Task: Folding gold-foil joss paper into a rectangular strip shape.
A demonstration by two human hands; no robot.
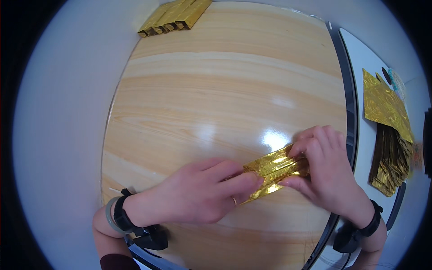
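Between my hands, low over the wooden table, is a folded strip of shiny gold foil paper (272,167), slanting up toward the right with a lengthwise crease along it. My left hand (216,186) grips its left end, thumb and fingers pressed on the foil. At the right end my right hand (319,164) pinches the paper, fingers curled over the far edge and thumb at the near edge. The left end is partly hidden under my left fingers.
Several folded gold foil boxes (175,18) lie side by side at the table's far left corner. To the right, a white surface (366,49) carries a gold foil sheet (384,101) and a fanned stack of folded gold papers (389,157). A pale wall (67,112) borders the wooden table (216,94) on the left.
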